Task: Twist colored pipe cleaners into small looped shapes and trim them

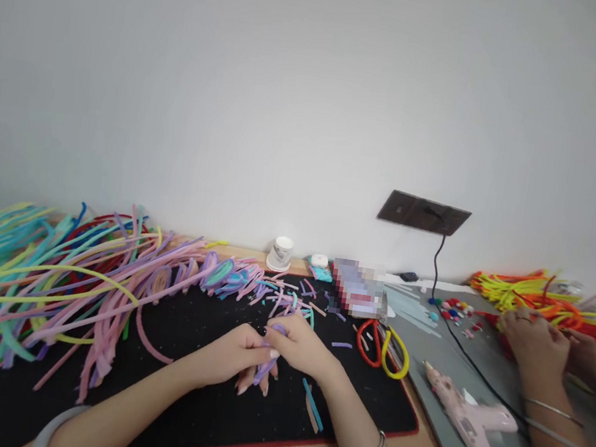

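Note:
My left hand (232, 353) and my right hand (299, 343) meet over the black mat (214, 423). Both have their fingers closed around a purple pipe cleaner (263, 372), which looks bent; the fingers cover part of it. Just beyond my hands lie short cut pieces of pipe cleaner (287, 302). A row of coiled pastel pipe cleaners (224, 272) runs along the back of the mat. Near my right wrist, a blue pipe cleaner piece (313, 403) rests on the mat.
A large heap of long pipe cleaners (68, 280) covers the left side. Scissors (383, 346), a phone (356, 289) and a paper cup (281, 252) stand or lie further back. To the right are a pink glue gun (465, 411), small pompoms (455, 310) and another person's hands (533, 342).

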### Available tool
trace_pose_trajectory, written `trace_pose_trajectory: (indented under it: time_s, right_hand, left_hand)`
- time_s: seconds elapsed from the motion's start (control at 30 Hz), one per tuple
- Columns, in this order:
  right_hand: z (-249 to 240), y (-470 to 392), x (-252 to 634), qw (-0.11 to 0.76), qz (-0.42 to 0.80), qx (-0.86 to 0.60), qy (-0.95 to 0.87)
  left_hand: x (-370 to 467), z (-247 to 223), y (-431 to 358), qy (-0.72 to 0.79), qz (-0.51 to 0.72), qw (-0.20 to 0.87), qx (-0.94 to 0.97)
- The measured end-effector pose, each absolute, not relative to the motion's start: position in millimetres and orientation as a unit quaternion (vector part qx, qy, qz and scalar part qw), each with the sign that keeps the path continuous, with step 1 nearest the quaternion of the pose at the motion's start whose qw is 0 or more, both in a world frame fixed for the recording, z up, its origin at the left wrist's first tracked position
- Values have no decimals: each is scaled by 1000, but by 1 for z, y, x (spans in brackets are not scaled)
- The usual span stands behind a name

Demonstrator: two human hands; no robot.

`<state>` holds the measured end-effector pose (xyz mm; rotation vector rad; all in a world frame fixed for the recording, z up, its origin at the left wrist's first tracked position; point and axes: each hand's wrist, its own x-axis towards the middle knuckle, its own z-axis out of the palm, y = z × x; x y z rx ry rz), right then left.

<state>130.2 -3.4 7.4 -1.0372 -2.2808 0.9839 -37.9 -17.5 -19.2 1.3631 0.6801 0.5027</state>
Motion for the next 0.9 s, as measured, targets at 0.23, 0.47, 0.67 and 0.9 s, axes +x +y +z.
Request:
trace_pose_trajectory:
  time_s: [0.23,0.47,0.67,0.9]
  right_hand:
    - [6,3,130,247,292,-375,-844]
    - [13,6,135,234,246,-399,-852]
    - [30,18,127,234,237,-370,-868]
    - [42,60,112,287,231,-373,-851]
  left_hand:
    - [-37,-13,-17,330,234,691,598]
    - [-42,-15,-19,315,203,718,586]
    - [-48,-9,-13,340,240,686,597]
    - [-58,-10,3,428,322,642,548]
